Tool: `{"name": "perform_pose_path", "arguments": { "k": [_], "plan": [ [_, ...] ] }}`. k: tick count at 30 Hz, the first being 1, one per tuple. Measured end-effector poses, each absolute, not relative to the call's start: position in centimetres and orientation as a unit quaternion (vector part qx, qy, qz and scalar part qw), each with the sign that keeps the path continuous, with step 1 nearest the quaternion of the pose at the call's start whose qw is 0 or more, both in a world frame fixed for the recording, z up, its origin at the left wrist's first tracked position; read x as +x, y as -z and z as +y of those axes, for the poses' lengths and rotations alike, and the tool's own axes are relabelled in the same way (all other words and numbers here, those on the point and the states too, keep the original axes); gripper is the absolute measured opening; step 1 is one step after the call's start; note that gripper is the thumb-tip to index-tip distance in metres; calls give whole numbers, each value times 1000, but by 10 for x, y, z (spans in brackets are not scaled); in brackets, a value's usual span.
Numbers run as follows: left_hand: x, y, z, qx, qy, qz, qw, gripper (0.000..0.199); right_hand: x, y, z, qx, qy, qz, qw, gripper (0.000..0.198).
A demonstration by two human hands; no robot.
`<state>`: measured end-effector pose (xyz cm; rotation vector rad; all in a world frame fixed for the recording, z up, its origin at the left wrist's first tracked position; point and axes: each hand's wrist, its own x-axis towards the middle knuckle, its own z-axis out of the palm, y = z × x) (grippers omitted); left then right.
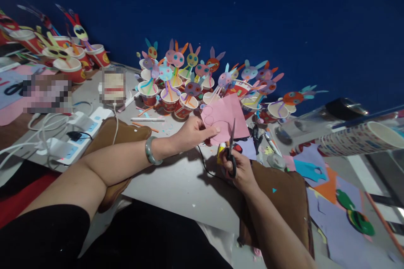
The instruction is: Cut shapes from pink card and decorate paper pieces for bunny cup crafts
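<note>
My left hand (192,132) pinches the lower left edge of a pink paper sheet (225,118) with circles drawn on it, holding it up over the grey table (176,180). A green bangle sits on that wrist. My right hand (238,168) grips black-handled scissors (231,147), blades pointing up into the sheet's bottom edge. Both forearms rest on brown cushions.
Several paper cups with coloured bunny faces (189,80) stand behind the sheet, more at the far left (69,56). A stack of paper cups (356,138) lies on its side at right. Coloured paper scraps (334,201), pens, a power strip (78,134) and cables surround the hands.
</note>
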<state>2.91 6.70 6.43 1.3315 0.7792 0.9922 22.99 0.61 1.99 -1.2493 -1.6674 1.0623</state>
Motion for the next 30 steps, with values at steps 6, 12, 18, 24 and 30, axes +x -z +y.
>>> {"name": "perform_pose_path", "arguments": {
  "k": [6,12,18,24,30],
  "plan": [
    [29,-64,68,579,-436,337,601,32,229,-20,6,-492,-416,-657,391,54],
    [28,-60,67,596,-407,340,603,37,228,-20,5,-482,-437,-651,391,61],
    [27,-61,65,605,-404,329,602,36,227,-22,5,-487,-440,-645,391,64],
    [27,-67,65,597,-401,338,607,36,228,-20,6,-485,-429,-650,398,62],
    [27,-64,67,607,-411,338,590,35,228,-23,5,-491,-418,-654,394,61]
  ]
}}
